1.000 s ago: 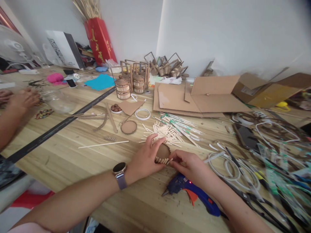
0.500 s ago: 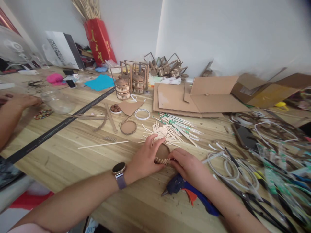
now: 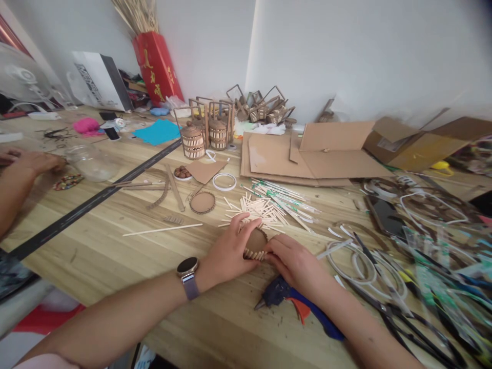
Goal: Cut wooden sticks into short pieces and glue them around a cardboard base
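A small round cardboard tray (image 3: pixel 257 242) with short sticks standing along its near rim is between my hands, just above the tabletop. My left hand (image 3: pixel 229 245) wraps its left side, thumb near and fingers on the far edge. At its right edge my right hand (image 3: pixel 289 256) has thumb and forefinger pinched together; a stick between them is too small to make out. A blue glue gun (image 3: pixel 277 293) with an orange trigger lies under my right forearm. Short wooden sticks (image 3: pixel 261 209) are piled just beyond the tray. Farther left rests another round cardboard disc with a braided rim (image 3: pixel 202 202).
Folded cardboard (image 3: pixel 280 154) lies at the back. Small lidded baskets (image 3: pixel 193 141) stand left of it. At right are coiled white tubing (image 3: pixel 351 261), black scissors (image 3: pixel 400 323) and a phone (image 3: pixel 386 215). Another person's hand (image 3: pixel 34 160) is at far left, by a glass jar (image 3: pixel 90 161).
Almost nothing differs. The view has shifted slightly, and both my hands keep their places on the round tray.
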The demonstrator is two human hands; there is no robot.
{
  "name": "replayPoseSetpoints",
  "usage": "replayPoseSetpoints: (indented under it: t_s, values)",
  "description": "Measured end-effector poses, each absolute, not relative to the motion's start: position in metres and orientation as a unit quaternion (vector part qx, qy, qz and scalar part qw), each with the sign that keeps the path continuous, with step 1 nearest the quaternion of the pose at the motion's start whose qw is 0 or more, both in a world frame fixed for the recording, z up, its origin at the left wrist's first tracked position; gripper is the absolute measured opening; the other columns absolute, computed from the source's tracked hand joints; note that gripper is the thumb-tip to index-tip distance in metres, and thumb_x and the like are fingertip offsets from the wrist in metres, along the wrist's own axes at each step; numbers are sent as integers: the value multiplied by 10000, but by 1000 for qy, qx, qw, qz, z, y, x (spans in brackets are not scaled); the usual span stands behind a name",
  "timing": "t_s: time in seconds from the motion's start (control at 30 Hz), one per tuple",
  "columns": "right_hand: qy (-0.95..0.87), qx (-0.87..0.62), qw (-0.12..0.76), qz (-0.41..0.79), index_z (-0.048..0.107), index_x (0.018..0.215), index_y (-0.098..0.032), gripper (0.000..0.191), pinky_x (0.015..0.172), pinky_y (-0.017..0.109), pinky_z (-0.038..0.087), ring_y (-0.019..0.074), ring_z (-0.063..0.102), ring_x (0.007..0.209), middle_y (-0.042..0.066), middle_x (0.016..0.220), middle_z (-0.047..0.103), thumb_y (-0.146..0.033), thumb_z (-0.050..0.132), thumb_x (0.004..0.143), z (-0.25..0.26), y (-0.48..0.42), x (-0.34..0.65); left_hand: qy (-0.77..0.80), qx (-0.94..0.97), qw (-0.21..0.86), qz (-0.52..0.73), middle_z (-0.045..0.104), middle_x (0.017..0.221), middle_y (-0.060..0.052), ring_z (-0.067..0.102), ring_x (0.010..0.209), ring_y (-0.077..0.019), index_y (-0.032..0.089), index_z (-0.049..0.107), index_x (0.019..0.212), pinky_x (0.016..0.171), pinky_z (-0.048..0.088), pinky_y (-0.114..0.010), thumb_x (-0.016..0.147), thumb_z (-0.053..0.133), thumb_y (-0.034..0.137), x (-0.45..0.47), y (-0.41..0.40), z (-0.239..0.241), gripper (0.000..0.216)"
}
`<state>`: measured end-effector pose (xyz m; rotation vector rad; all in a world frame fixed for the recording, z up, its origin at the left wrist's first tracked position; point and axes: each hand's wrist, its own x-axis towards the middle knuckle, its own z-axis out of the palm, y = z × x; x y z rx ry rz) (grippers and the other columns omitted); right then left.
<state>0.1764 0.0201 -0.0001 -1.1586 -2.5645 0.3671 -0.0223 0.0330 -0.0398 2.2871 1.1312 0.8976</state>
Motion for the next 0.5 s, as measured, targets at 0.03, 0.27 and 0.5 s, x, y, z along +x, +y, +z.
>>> replayPoseSetpoints:
  t_s: [0.03,0.27,0.5]
  values:
    - [-894,-404,150,125,571,839,-190,176,687,309,502,212,599,785,69,837,621,-87,461,931,0,20,176,409,825,219,322,287,1457,-143,318,1392,-329,267,290,1424,1132,340,-535,671,783,158,-22,33,-40,907]
    - [-890,-417,138,119,592,857,-184,142,695,323,515,218,611,793,72,849,631,-102,501,929,-2,22,176,408,828,215,319,279,1458,-144,320,1392,-326,274,268,1429,1126,350,-534,718,775,214,-22,33,-40,875]
    - [-881,-434,139,129,561,1174,-144,281,752,357,519,246,630,879,107,976,644,-176,604,898,9,19,187,407,822,224,330,288,1447,-130,316,1394,-314,285,274,1424,1138,341,-523,717,755,181,-25,34,-41,861]
